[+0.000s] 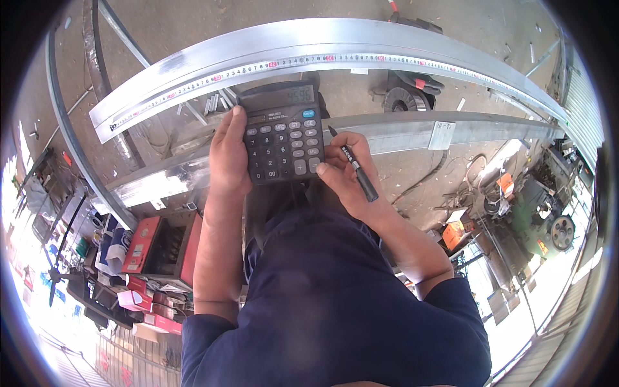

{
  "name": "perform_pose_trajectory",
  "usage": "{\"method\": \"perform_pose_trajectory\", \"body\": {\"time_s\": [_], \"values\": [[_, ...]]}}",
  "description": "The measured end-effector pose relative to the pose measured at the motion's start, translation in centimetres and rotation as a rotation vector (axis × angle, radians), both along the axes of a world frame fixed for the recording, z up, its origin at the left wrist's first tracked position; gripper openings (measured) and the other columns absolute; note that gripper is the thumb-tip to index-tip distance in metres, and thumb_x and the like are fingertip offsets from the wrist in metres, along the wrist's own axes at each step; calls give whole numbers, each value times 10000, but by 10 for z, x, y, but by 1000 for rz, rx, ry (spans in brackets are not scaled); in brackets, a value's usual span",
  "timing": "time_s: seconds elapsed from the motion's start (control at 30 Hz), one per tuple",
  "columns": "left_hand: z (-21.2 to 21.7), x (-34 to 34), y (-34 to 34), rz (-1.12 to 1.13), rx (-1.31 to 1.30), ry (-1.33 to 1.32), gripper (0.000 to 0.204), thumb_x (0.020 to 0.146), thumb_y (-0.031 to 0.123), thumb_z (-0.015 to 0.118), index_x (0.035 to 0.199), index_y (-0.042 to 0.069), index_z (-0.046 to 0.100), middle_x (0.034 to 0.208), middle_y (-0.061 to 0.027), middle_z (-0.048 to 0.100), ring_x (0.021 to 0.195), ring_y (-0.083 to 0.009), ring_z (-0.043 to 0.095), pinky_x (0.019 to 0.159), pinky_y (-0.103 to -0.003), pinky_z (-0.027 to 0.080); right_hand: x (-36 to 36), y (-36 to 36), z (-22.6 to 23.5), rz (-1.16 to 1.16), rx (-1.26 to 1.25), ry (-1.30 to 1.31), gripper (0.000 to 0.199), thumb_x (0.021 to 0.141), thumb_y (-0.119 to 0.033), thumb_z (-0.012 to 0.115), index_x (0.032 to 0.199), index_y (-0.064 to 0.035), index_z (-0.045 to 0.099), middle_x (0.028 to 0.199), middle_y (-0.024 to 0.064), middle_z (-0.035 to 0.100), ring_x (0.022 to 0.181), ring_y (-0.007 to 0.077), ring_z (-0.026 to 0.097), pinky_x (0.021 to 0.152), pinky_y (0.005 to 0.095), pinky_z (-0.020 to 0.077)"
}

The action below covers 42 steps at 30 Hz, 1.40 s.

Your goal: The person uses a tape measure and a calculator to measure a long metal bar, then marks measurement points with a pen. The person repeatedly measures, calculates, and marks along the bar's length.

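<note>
Left hand (229, 158): grasping black calculator (274, 147) by left edge | right hand (348, 179): gripping black marker (365, 182), thumb at calculator's lower-right corner | beyond: tape measure (329, 59) along metal beam (322, 35)

Dark digits stand on the display (300, 95) of the calculator (288, 138); numerals and symbols mark its keys (267, 140). Numbers, some red-backed, line the measuring tape (300, 62). White lettering marks the marker (361, 178).

On the person (351, 271) here I see a dark navy-blue fabric shirt (348, 322) — short, loose sleeves (456, 313) — with both forearms (216, 251) bare.
</note>
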<state>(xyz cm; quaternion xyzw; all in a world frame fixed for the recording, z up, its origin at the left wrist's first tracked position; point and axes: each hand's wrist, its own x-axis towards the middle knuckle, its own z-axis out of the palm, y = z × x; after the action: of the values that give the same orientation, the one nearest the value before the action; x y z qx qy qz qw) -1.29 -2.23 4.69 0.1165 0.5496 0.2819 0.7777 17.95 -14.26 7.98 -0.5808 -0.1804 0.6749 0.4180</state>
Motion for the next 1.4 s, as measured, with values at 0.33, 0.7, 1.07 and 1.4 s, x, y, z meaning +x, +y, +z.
{"method": "perform_pose_trajectory", "body": {"time_s": [0.33,0.7,1.07,1.4], "values": [[17,-14,-6,-43,25,-7,411,1139,281,397,1350,-39,545,1156,-151,710,975,-218,743,844,-339,626,-21,-14,14,-21,42,-106,385,996,-37,658,1299,-40,420,1148,142,655,1054,143,645,896,316,535],[33,-30,-20,-57,55,-5,419,1126,269,437,1366,-57,546,1160,-156,704,970,-225,743,834,-354,633,-38,-39,23,-230,218,-279,332,1029,-31,572,1333,-29,440,1164,133,648,994,149,645,891,324,539],[34,6,-20,-26,71,-10,385,1126,256,427,1341,-37,553,1141,-148,702,942,-218,745,805,-339,635,31,-15,25,-241,230,-380,306,1090,-159,529,1357,-9,526,1098,127,677,945,163,664,869,333,559],[2,109,-13,-128,195,141,480,1118,227,471,1531,-15,441,1243,-127,664,1108,-166,657,953,-303,540,158,60,-14,-39,253,-458,317,1070,-245,626,1252,8,682,893,64,691,828,113,639,747,265,522]]}}
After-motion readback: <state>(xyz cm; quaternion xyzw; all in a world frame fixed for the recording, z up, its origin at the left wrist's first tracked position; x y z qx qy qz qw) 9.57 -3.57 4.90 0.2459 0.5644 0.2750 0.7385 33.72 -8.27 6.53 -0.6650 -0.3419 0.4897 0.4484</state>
